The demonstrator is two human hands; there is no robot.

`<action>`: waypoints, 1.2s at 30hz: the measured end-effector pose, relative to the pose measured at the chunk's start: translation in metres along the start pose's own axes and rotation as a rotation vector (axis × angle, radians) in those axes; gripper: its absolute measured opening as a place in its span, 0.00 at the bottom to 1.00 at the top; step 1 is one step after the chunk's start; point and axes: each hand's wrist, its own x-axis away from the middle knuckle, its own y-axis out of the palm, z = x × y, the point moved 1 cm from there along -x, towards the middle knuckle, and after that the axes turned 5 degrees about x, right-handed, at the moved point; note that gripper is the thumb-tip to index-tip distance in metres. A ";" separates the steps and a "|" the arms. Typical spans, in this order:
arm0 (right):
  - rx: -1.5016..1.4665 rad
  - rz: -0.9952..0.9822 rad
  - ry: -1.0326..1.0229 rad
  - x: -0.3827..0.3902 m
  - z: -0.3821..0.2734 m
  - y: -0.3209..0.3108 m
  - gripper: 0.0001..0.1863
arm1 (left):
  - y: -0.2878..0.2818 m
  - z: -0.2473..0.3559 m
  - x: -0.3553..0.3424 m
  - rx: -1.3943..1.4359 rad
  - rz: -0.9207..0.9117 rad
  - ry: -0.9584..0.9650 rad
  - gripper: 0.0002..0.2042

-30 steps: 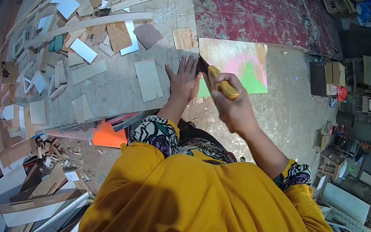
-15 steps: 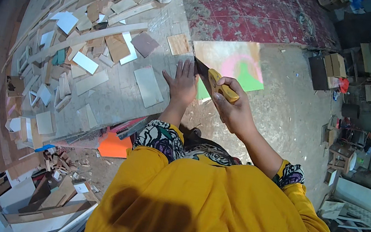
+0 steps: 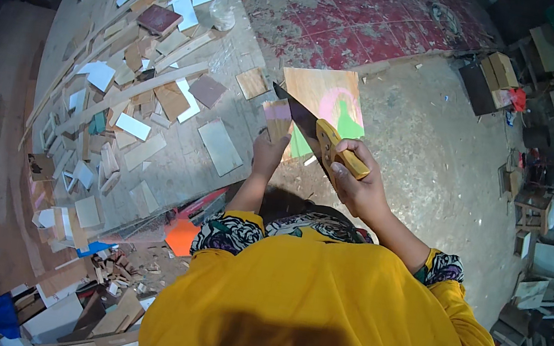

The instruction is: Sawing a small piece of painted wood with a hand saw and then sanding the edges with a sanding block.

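Note:
My right hand (image 3: 360, 188) is wrapped round the yellow handle of a handsaw (image 3: 328, 140). Its dark blade points up and to the left, with the tip near the table's right edge. My left hand (image 3: 268, 153) grips a small wooden piece (image 3: 276, 116) with a pinkish band, close beside the blade. Whether the blade touches that piece, I cannot tell. Beyond both, a wooden board (image 3: 320, 81) with pink and green paint lies past the table edge, partly hidden by the saw. A small square wood block (image 3: 253, 83) rests on the table near its right edge.
The worktable (image 3: 182, 151) on the left carries many wood offcuts, strips and white pieces, a maroon block (image 3: 158, 20) and a clear plastic cup (image 3: 222, 16). More scraps are heaped on the floor below left. Boxes and clutter line the right side.
My left hand has gone from lying flat on the table edge to gripping the small wooden piece. The saw has shifted slightly right and down, its blade now more exposed.

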 end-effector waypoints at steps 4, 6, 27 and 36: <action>-0.020 -0.009 -0.031 0.002 -0.008 -0.009 0.10 | 0.004 -0.003 -0.004 -0.026 -0.087 -0.134 0.13; -0.149 0.072 -0.015 -0.004 -0.018 -0.018 0.09 | 0.001 -0.003 -0.006 -0.042 -0.180 -0.168 0.13; 0.361 -0.061 -0.475 0.029 0.039 -0.024 0.07 | 0.022 0.002 -0.001 0.820 -0.063 -0.517 0.12; 0.651 -0.370 -0.553 0.039 0.021 -0.026 0.08 | 0.020 -0.037 -0.017 0.605 0.141 -0.318 0.07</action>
